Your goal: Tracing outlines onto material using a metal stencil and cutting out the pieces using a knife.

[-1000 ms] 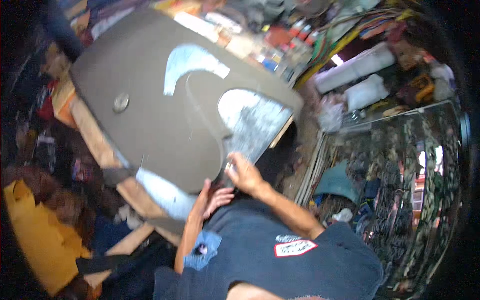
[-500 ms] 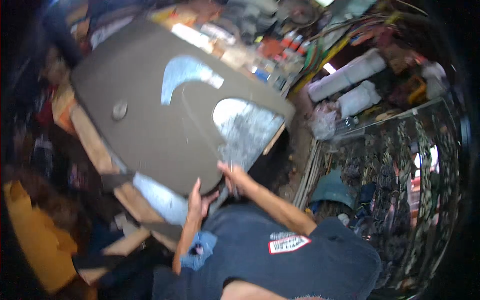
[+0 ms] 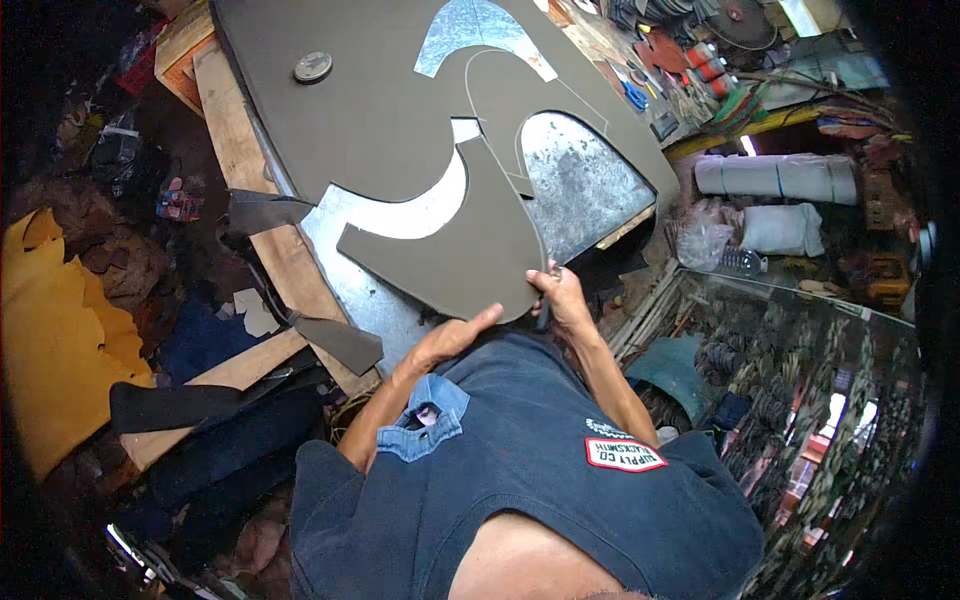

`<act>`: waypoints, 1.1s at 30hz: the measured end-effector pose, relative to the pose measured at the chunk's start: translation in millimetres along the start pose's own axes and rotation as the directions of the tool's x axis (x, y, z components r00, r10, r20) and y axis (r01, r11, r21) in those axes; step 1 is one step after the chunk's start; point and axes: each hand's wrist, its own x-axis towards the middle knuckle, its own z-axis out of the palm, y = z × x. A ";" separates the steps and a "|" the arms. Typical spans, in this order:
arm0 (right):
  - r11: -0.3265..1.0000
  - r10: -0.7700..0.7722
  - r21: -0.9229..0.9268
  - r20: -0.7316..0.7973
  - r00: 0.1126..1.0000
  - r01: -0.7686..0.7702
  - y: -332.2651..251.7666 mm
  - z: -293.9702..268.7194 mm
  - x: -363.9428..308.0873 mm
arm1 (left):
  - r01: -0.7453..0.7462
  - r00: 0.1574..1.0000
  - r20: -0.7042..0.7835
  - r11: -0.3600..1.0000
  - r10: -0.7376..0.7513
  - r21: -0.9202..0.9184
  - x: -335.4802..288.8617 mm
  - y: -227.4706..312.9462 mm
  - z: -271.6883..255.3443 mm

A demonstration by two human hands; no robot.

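A curved grey-brown piece (image 3: 450, 240) cut from sheet material lies pulled toward me, apart from the larger sheet (image 3: 370, 130) along its curved left edge. My left hand (image 3: 455, 338) grips its near rounded edge, thumb on top and fingers underneath, hidden. At the same piece's near right corner, my right hand (image 3: 562, 298) pinches the edge with its thumb on top. A small dark, narrow thing shows below the right fingers; its kind cannot be made out. Bare shiny metal (image 3: 415, 212) of the tabletop shows between piece and sheet.
A round metal disc (image 3: 313, 67) rests on the sheet. Wooden planks (image 3: 235, 140) edge the table's left side. Blue-handled scissors (image 3: 634, 95) and red bottles (image 3: 708, 68) are at the far right. A yellow hide (image 3: 65, 340) hangs at left; white rolls (image 3: 775, 178) lie right.
The curved piece has come away from the sheet toward me, baring metal along its left side. Both hands now grip its near edge. The view has shifted and is sharper.
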 end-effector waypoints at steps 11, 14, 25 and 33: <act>0.810 -0.424 -0.432 0.034 0.905 0.396 -198.8 -89.9 -28.3 | -0.235 0.937 0.347 0.792 0.031 0.564 52.6 54.5 23.6; 0.645 -0.568 -0.584 0.065 0.821 0.493 -261.7 -146.5 -12.2 | -0.315 0.918 0.377 0.798 0.120 0.514 79.4 106.2 29.0; 0.321 -0.603 -0.596 0.471 0.644 0.736 -434.8 -239.9 170.2 | -0.038 0.597 -0.277 0.372 0.753 0.927 308.7 136.0 4.2; 0.597 -0.735 -0.019 0.388 0.557 0.802 -524.9 -323.3 350.8 | 0.305 0.609 -0.368 0.221 0.702 0.926 369.0 101.3 15.6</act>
